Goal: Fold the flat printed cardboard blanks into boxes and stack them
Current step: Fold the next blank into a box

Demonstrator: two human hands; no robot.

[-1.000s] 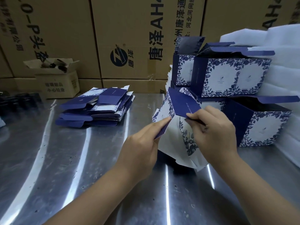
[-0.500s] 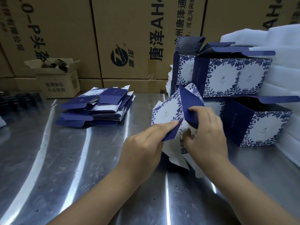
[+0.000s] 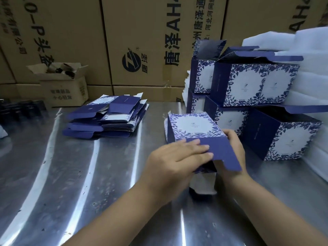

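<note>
A half-folded blue-and-white floral cardboard box (image 3: 193,126) sits at the centre of the frame on the shiny steel table (image 3: 53,174), its printed white panel facing up. A plain navy flap (image 3: 221,153) juts from its near edge towards the camera.

The left hand (image 3: 175,162) lies flat on that flap, fingers straight and pressing down, grasping nothing. The right hand (image 3: 237,144) grips the box at its right corner with curled fingers. The flap covers much of this hand.

Just right of the box and behind it, a stack of finished floral boxes (image 3: 248,86) rises two tiers high, several with open navy lids. The nearest one stands close beside the right hand. White foam sheets (image 3: 310,50) are piled along the right edge of the frame behind them.

Left of centre, well apart from the hands, lies a loose pile of flat printed blanks (image 3: 106,118). Large brown corrugated cartons (image 3: 71,32) with black lettering wall off the back. A small open brown carton (image 3: 63,86) stands before them at upper left. Blurred dark objects (image 3: 21,109) sit at the left edge.
</note>
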